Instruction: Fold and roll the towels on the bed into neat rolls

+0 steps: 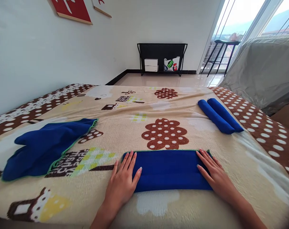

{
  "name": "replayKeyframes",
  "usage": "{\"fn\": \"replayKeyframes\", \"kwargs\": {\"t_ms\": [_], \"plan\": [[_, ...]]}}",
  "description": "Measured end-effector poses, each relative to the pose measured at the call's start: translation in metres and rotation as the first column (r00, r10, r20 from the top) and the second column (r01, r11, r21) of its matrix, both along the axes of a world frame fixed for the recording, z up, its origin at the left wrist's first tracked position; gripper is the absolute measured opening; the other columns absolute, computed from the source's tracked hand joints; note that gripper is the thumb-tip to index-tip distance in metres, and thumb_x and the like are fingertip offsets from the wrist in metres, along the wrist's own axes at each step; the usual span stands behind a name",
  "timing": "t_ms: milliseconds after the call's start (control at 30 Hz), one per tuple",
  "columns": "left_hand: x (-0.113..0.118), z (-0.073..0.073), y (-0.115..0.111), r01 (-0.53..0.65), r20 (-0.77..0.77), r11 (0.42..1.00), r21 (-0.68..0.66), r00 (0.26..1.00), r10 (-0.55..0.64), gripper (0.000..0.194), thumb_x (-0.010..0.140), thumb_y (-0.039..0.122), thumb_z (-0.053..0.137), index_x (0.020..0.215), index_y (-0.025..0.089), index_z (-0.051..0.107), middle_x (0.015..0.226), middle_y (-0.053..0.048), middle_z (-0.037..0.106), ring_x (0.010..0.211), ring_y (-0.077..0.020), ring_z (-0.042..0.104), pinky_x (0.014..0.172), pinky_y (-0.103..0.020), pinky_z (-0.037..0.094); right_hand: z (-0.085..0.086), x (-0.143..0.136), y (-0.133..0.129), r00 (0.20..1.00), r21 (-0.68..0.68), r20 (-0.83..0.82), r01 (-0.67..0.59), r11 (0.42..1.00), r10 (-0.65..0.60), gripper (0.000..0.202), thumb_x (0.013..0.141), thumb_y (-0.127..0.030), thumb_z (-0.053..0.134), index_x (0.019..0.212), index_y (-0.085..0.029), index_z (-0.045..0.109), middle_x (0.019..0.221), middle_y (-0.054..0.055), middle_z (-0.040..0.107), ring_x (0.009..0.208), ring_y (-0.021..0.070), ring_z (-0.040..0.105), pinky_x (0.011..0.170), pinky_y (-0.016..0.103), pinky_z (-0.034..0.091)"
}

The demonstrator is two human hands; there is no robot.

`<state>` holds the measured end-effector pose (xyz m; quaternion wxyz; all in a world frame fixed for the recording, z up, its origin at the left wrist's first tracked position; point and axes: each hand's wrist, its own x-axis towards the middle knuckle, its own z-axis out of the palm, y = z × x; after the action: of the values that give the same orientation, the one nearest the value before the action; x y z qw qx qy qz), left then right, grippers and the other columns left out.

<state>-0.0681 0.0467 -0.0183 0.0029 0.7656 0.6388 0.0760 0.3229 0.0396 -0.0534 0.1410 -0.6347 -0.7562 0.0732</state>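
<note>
A blue towel point(168, 170) with green edging lies folded into a long flat strip in front of me. My left hand point(124, 178) rests flat on its left end, fingers stretched out and pointing away. On the right end lies my right hand point(212, 175), also flat, with the fingers extended. Farther back on the right are two rolled blue towels point(217, 117), side by side. Over on the left, a loose, crumpled blue towel point(46, 146) with a green hem is spread on the blanket.
A cream blanket point(125, 127) with brown dotted borders and printed shapes covers the bed. Beyond it stands a black rack point(162, 51) holding white boxes point(151, 65) and a printed bag point(171, 64). At right are a covered bulky object point(270, 66) and a black stool point(222, 52).
</note>
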Motion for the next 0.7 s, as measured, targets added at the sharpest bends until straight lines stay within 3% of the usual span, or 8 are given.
{"fn": "replayKeyframes", "kwargs": {"t_ms": [700], "plan": [[0.0013,0.0046,0.0000,-0.015,0.004,0.999,-0.043,1.000,0.015,0.060,0.100,0.050,0.032,0.154,0.026,0.026,0.160,-0.003,0.030,0.148,-0.0242,0.030,0.120,-0.058,0.021,0.0017,0.0005,0.0001,1.000,0.028,0.008,0.000,1.000,0.000,0.060,0.100,-0.054,0.030,0.156,-0.034,0.022,0.160,-0.002,0.025,0.148,0.0230,0.025,0.121,0.051,0.025]]}}
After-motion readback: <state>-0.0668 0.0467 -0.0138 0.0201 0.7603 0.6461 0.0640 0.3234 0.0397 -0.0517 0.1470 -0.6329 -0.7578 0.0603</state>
